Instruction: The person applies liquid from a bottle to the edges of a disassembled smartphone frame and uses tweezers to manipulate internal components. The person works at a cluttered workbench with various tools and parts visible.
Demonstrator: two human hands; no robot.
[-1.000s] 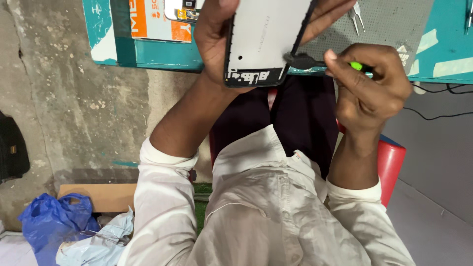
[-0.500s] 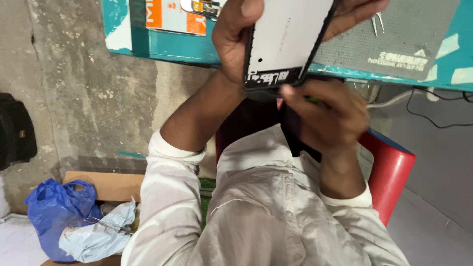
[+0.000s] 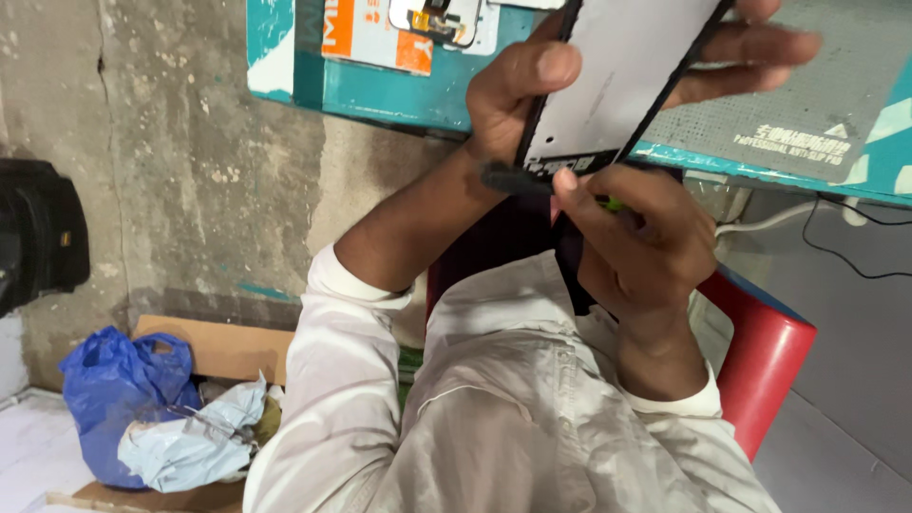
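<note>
A teal-painted wooden workbench runs across the far edge of the scene, with a grey perforated work mat lying on its right part and an orange-and-white cardboard box on its left part. Near the right side stands a red plastic stool, and on the floor at the near left a blue plastic bag rests in a brown cardboard tray.

Over the bench edge, the left hand is closed around a flat white phone panel with a black frame, thumb on the left rim, fingers wrapped behind it and showing past the right rim. The panel is tilted, its near end pointing toward the person's chest.

The right hand is just below it, fingers curled tight on a slim black tool with a green band, whose tip touches the panel's near edge.
</note>
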